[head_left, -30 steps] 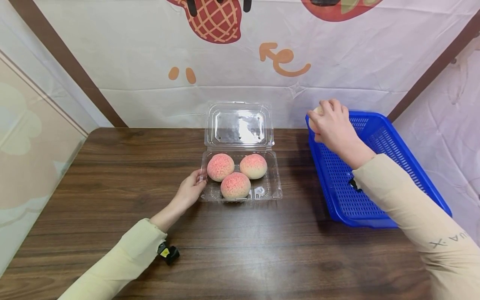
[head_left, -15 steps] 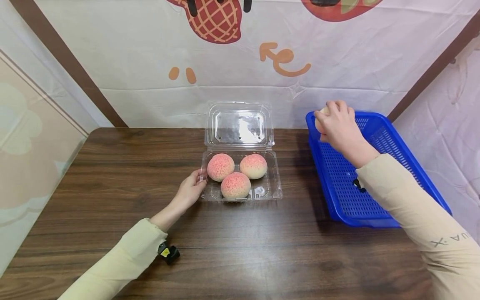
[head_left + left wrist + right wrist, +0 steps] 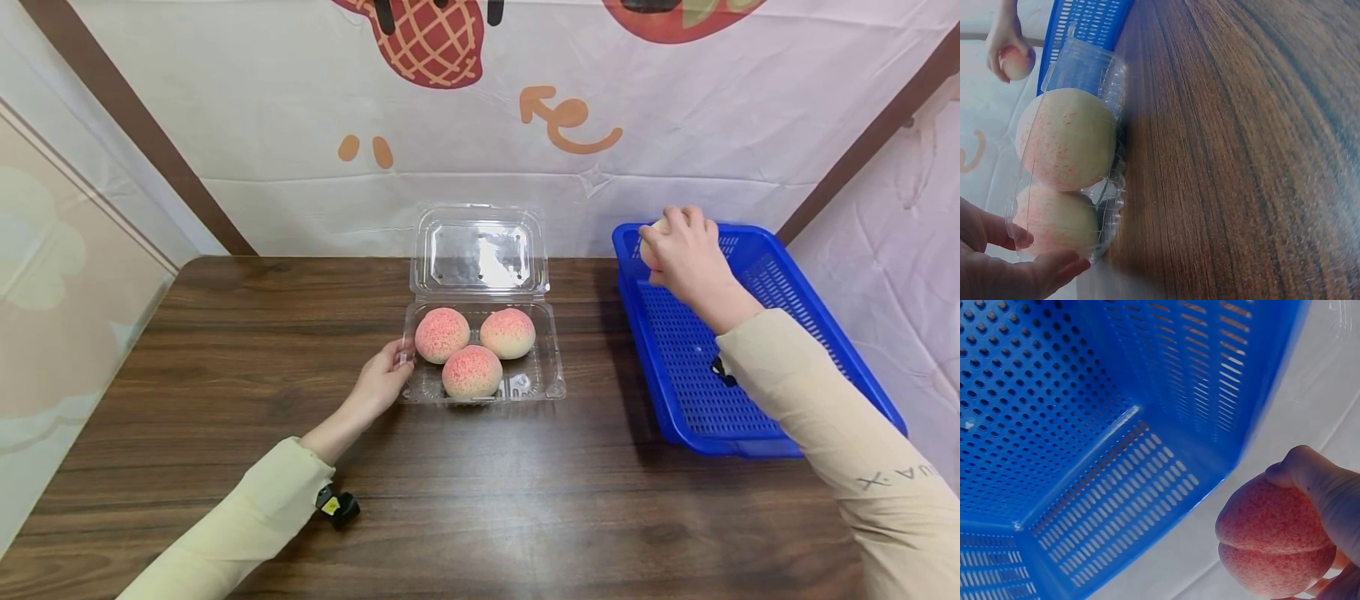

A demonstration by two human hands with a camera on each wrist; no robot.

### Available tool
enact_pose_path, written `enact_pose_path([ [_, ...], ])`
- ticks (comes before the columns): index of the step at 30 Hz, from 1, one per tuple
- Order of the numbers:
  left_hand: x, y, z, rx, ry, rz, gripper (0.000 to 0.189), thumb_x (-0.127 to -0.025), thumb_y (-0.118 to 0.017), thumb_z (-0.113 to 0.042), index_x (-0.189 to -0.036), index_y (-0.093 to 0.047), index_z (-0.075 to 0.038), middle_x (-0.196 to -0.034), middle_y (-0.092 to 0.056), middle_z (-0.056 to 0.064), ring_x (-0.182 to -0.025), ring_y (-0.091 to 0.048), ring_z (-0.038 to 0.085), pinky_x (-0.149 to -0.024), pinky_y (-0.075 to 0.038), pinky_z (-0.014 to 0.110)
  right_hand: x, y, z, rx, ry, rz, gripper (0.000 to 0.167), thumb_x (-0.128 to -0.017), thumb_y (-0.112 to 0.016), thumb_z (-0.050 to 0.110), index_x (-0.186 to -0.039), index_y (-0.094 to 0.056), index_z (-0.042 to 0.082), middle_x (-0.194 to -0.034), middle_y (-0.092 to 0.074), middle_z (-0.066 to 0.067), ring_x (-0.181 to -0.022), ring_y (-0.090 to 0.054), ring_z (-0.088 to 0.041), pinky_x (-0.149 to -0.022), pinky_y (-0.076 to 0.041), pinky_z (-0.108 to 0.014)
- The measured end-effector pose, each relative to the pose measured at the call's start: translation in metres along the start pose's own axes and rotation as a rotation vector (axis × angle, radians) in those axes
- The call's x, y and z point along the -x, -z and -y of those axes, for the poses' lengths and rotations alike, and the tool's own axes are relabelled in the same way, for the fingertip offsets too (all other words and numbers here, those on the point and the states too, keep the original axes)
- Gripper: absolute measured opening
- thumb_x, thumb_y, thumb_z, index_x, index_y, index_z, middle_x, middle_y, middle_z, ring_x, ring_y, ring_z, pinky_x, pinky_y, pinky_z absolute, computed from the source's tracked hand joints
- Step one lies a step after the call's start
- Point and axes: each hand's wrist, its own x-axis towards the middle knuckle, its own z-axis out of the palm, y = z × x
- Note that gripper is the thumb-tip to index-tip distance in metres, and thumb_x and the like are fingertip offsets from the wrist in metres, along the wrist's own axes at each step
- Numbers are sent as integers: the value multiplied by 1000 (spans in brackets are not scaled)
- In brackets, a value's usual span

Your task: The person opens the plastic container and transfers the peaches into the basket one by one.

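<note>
In the head view, a clear plastic clamshell box stands on the table with its lid raised at the back. Three pink-and-cream peaches lie inside: a left one, a right one and a front one. My left hand pinches the box's left wall, thumb at the rim and fingers outside, as the left wrist view shows. My right hand grips another peach above the far left corner of the blue basket. The crease on that peach shows in the right wrist view.
The blue basket has perforated walls and floor, and stands on the right of the brown wooden table. A printed white cloth hangs behind the table. Black wrist cameras hang below both sleeves, one near the left cuff.
With the peach in its grip, my right hand has shifted slightly right and toward me, further over the basket. The left hand, box and its three peaches have stayed put.
</note>
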Motion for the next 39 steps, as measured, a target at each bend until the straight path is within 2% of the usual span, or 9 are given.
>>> enact_pose_path([
  [7, 0, 0, 1, -2, 5, -2, 41, -89, -40, 3, -127, -35, 18, -127, -45, 31, -117, -45, 36, -99, -39, 41, 0, -9, -4, -6, -12, 0, 55, -67, -80, 14, -114, -55, 1, -116, -40, -34, -107, -34, -51, -77, -37, -66],
  [13, 0, 0, 1, 7, 11, 0, 41, -90, -40, 3, -127, -35, 17, -127, -45, 31, -117, -45, 36, -98, -40, 41, 1, -19, -6, -20, -20, -6, 47, -65, -81, 14, -102, -57, 1, -107, -43, -32, -103, -36, -51, -72, -39, -64],
  [25, 0, 0, 1, 5, 17, -1, 40, -90, -41, 2, -127, -36, 17, -126, -45, 31, -118, -45, 36, -98, -40, 41, 2, -30, -16, -62, -62, 66, 60, -67, -80, 15, -118, -54, 0, -113, -41, -34, -106, -34, -54, -76, -38, -67],
  [39, 0, 1, 1, -32, 7, -12, 39, -89, -42, 1, -126, -38, 16, -125, -47, 31, -117, -46, 36, -99, -39, 42, 2, -42, -22, -112, -84, 145, 61, -67, -78, 15, -120, -52, -2, -113, -42, -33, -103, -36, -54, -74, -40, -66],
])
